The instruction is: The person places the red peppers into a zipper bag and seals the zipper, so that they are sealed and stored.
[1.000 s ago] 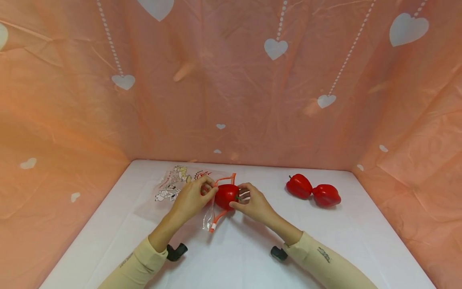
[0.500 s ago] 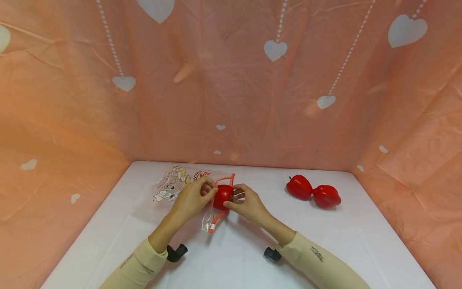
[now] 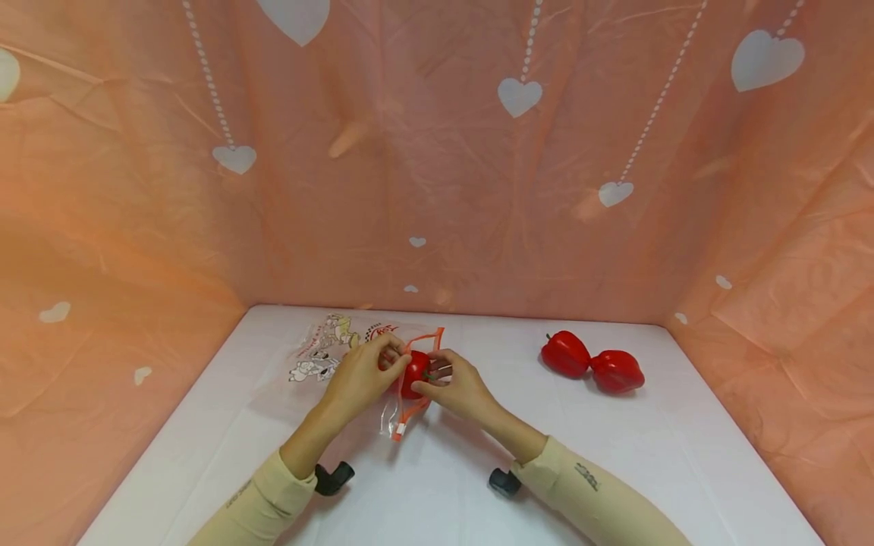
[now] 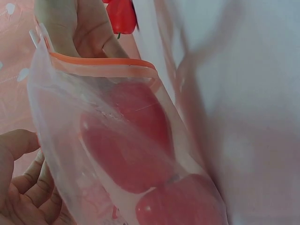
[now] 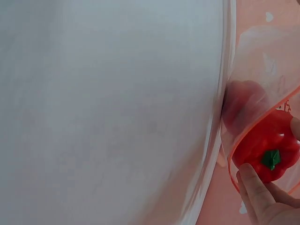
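Observation:
A clear plastic zip bag (image 3: 319, 345) with cartoon prints lies on its side, its orange-edged mouth facing right. My left hand (image 3: 362, 373) pinches the rim of the mouth between thumb and fingers. With thumb and fingertips, my right hand (image 3: 463, 385) holds a red bell pepper (image 3: 413, 374), most of it within the opening. Its green stem (image 5: 271, 160) points out of the bag in the right wrist view. Deeper in the bag sits another red bell pepper (image 4: 180, 204), blurred by the plastic in the left wrist view.
Two more red bell peppers (image 3: 565, 354) (image 3: 617, 371) lie touching each other at the right of the white table (image 3: 437, 500). Behind and beside the table hangs a pink-orange curtain (image 3: 437, 174) with white hearts. Black wrist-camera mounts (image 3: 334, 478) show under both wrists.
My right hand has moved left, carrying the bell pepper farther into the bag's mouth. The left hand stays at the rim, almost still.

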`<state>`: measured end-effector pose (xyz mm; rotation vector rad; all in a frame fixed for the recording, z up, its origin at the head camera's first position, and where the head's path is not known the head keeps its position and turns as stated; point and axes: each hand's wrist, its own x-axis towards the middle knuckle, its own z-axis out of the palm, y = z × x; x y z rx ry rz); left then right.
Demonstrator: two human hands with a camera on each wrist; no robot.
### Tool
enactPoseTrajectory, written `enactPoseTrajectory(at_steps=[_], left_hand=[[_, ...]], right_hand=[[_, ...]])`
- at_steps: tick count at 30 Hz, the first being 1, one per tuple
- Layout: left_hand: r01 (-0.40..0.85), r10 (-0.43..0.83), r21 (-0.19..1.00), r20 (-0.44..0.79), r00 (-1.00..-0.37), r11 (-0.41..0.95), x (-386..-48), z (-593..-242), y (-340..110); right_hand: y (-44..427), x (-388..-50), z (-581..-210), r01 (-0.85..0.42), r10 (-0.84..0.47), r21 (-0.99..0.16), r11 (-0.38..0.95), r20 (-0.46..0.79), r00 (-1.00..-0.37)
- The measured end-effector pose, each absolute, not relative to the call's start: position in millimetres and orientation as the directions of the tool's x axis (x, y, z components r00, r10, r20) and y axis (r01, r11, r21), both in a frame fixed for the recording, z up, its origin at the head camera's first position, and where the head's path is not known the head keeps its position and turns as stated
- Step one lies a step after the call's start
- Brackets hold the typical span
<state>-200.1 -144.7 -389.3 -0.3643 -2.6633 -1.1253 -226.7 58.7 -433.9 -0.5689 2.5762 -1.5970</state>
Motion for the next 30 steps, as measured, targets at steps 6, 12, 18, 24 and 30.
enactPoseTrajectory(at_steps=[6,12,18,24,30], left_hand=[[0.314,0.138,0.677,0.301,-0.943,0.666,-200,-389,-145],[0.333,0.142,0.671,0.324,-0.935,0.663,-200,-389,-146],[0.343,0.144,0.661,0.337,-0.93,0.668,-200,-388,-147],[0.34,0.145,0.656,0.334,-0.931,0.674,-200,-388,-146],[0.353,0.157,0.648,0.341,-0.927,0.675,-201,-388,-146]], right_hand=[[53,-227,-436,-0.28,-0.353,-0.876,0.394,0.137,-0.925],[52,-226,-438,-0.278,-0.401,-0.894,0.351,0.125,-0.908],[51,-225,-439,-0.303,-0.439,-0.899,0.315,0.145,-0.887],[48,-225,-439,-0.301,-0.462,-0.898,0.321,0.128,-0.878],[48,-226,-440,-0.292,-0.46,-0.889,0.353,0.107,-0.881]])
